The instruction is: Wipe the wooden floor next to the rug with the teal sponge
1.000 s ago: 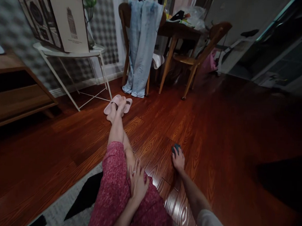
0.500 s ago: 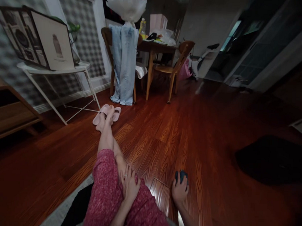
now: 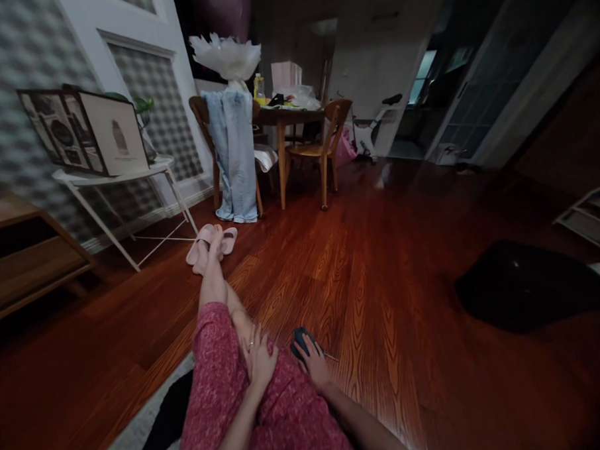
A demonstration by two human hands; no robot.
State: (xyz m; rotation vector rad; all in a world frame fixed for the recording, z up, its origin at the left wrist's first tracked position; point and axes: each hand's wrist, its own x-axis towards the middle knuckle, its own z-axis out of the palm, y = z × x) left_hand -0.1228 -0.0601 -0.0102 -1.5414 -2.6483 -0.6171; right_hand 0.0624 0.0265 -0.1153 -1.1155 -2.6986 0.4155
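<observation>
My right hand (image 3: 315,367) has its fingers over a small dark blue rounded object (image 3: 300,338), beside my right thigh. The object's exact kind does not show, and the fingers cover part of it. On my bare knee rests my left hand (image 3: 261,362), its fingers stretched out and a ring on one of them; it holds nothing. Both legs are crossed at the ankles, with pink pajama trousers (image 3: 214,367) pulled up near the knees. The feet are on or against light pink slippers (image 3: 230,240) on the wooden floor (image 3: 358,254).
A white side table (image 3: 108,177) at the left carries a boxy printed carton (image 3: 112,134) and a plant. Behind stand a dining table (image 3: 285,115) and wooden chairs, one draped with light blue jeans (image 3: 236,156). A black bulky shape (image 3: 520,288) lies at the right.
My right hand has moved left, toward my thigh, with the dark blue object. My left hand stays on the knee. The view has tilted up and shifted right.
</observation>
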